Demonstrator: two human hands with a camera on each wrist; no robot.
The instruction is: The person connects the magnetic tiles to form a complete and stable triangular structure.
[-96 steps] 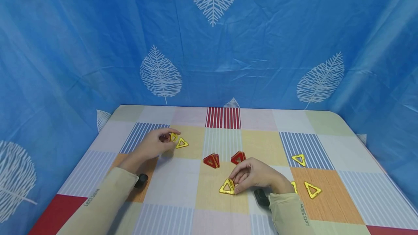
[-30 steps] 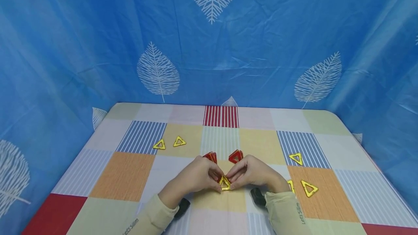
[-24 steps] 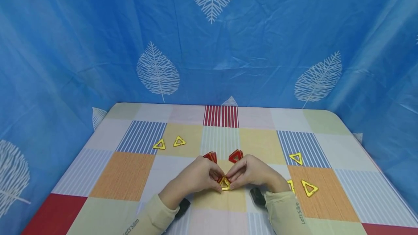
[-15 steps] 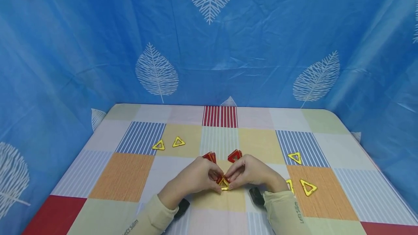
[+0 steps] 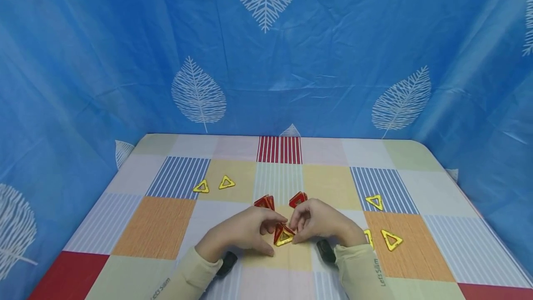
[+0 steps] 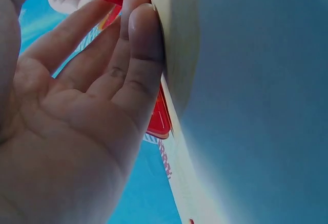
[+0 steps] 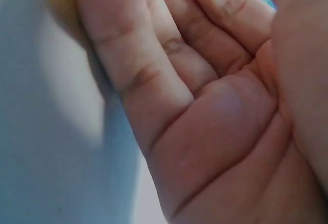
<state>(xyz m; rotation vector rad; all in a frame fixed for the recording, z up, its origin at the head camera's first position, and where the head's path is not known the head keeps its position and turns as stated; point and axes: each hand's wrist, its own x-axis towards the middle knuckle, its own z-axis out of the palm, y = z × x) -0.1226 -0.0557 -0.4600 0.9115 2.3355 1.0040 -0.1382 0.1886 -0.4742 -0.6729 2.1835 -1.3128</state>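
On the bench (image 5: 141, 226), covered in a checked cloth of striped and plain squares, both hands meet near the front middle around a small pyramid (image 5: 283, 235) of red and yellow triangle tiles. The left hand (image 5: 241, 234) rests beside it with fingers loosely curled, the thumb lying on the cloth and the fingertips touching the pyramid's left face. The right hand (image 5: 318, 223) comes in from the other side, its curled fingertips on the pyramid's right edge and top. The pyramid sits on a yellow square, its tip pointing up and slightly away, and a yellow open-framed face turned toward the camera. Just behind the hands stand two red tile clusters, one at the left (image 5: 265, 202) and one at the right (image 5: 298, 198), close to the knuckles but apart from them. Further left and back lie two flat yellow triangles (image 5: 213, 184) side by side. To the right lie three more yellow triangles: one (image 5: 375, 201) on a blue-striped square, one (image 5: 391, 239) on the orange square and one (image 5: 368, 237) partly hidden by the right wrist. A blue leaf-print curtain (image 5: 266, 59) closes in the bench on three sides. The left wrist view shows the open palm with straight fingers against the cloth's edge and red tile (image 6: 159, 119) behind the fingers, which the head view hides. The right wrist view shows only a blurred palm with bent fingers.
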